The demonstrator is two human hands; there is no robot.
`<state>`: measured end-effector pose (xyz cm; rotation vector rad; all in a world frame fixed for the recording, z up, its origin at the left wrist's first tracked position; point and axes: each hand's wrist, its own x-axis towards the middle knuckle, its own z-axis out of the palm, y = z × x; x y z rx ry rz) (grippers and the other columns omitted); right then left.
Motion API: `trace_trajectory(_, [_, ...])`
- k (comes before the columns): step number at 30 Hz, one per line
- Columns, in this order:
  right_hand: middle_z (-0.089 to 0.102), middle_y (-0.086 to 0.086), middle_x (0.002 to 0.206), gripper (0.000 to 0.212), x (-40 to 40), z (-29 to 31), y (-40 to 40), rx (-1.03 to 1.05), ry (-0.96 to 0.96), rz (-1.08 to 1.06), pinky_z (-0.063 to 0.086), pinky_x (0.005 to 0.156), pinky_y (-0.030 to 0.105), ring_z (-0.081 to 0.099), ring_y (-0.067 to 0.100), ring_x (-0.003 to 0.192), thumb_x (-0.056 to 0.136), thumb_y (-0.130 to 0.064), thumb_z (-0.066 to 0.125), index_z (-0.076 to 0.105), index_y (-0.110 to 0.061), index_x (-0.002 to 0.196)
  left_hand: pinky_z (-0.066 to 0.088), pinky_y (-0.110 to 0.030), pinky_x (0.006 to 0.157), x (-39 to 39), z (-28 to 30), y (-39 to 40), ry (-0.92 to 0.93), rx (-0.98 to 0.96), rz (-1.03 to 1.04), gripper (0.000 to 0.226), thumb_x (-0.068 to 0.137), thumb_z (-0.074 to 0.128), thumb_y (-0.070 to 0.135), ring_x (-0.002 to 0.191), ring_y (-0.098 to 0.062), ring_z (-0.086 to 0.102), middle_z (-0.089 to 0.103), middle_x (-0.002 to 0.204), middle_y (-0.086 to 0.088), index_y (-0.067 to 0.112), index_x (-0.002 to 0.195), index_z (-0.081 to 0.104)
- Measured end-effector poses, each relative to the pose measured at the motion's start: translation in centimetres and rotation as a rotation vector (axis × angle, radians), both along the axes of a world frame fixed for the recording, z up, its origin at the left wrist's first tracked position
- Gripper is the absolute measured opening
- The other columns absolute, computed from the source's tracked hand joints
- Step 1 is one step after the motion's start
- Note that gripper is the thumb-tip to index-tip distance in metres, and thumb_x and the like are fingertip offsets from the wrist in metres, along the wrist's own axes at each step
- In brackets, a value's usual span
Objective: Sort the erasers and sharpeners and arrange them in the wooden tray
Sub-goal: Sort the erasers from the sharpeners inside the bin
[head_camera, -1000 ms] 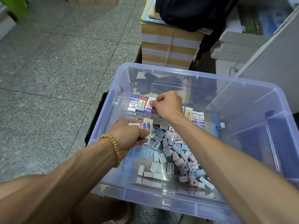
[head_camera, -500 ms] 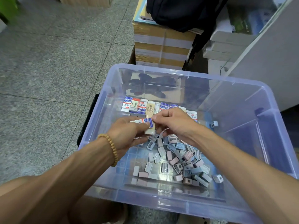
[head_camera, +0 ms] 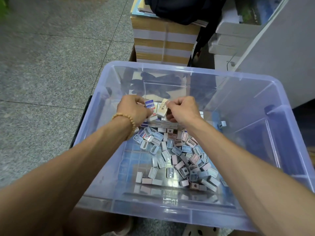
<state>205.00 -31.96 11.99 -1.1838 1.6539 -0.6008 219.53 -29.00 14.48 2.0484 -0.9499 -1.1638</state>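
Observation:
Both my hands are inside a clear bluish plastic bin (head_camera: 281,116). My left hand (head_camera: 133,109), with a bead bracelet at the wrist, grips a blue-and-white wrapped eraser (head_camera: 149,104) at the far side of the bin. My right hand (head_camera: 183,110) pinches a cream wrapped eraser (head_camera: 162,109) beside it. Under the hands stands a row of wrapped erasers (head_camera: 153,119), mostly hidden. Several small blue, grey and pink sharpeners (head_camera: 179,159) lie in a loose heap on the bin floor. One sharpener (head_camera: 222,124) lies apart on the right. No wooden tray is in view.
The bin stands on a speckled stone floor (head_camera: 42,74). Behind it are banded stacks of paper (head_camera: 163,40) with a dark bag (head_camera: 179,9) on top. White boxes (head_camera: 235,31) and a grey panel (head_camera: 281,57) are at the right.
Both hands have moved from the middle of the bin to the far eraser row. The right hand took the cream eraser out of the left hand's bundle and now pinches it.

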Motion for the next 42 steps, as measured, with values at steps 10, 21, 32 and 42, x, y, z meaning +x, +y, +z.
trace_trajectory(10, [0.071,0.017,0.068,0.025,-2.2,0.7,0.5,0.024,-0.113,-0.119,0.051,0.052,0.029,0.061,0.014,0.045,0.088,-0.016,0.058,0.069,0.005,0.081,0.054,-0.039,0.084,-0.4,-2.4,-0.4,-0.715,-0.240,-0.378,0.027,0.084,0.070,0.030,0.095,-0.025,0.061,0.064,0.107,-0.003,0.023,0.110,0.067])
trace_trajectory(21, [0.072,-0.005,0.073,0.023,-4.0,-1.5,-0.4,-0.118,0.206,0.031,0.056,0.079,0.032,0.069,0.017,0.076,0.091,-0.023,0.071,0.076,-0.016,0.070,0.045,-0.038,0.089,-1.8,-1.9,0.0,-0.834,-0.384,-0.838,0.052,0.077,0.077,0.040,0.110,-0.022,0.047,0.057,0.122,0.001,0.023,0.124,0.061])
trace_trajectory(32, [0.067,-0.009,0.081,0.019,-3.2,-0.8,1.5,-0.294,0.248,0.250,0.055,0.077,0.026,0.065,0.011,0.078,0.080,-0.008,0.071,0.075,-0.020,0.096,0.054,-0.045,0.074,-1.3,-3.1,0.2,-0.875,-0.388,-0.743,0.029,0.081,0.069,0.030,0.106,-0.024,0.048,0.057,0.108,-0.004,0.008,0.100,0.068])
trace_trajectory(42, [0.073,-0.005,0.089,0.015,-4.3,0.7,1.2,-0.404,0.358,0.332,0.052,0.079,0.024,0.066,0.010,0.080,0.083,-0.013,0.071,0.077,-0.018,0.096,0.050,-0.042,0.079,-1.1,-3.1,0.0,-0.909,-0.382,-0.750,0.039,0.079,0.076,0.029,0.106,-0.027,0.051,0.058,0.112,-0.005,0.012,0.113,0.065])
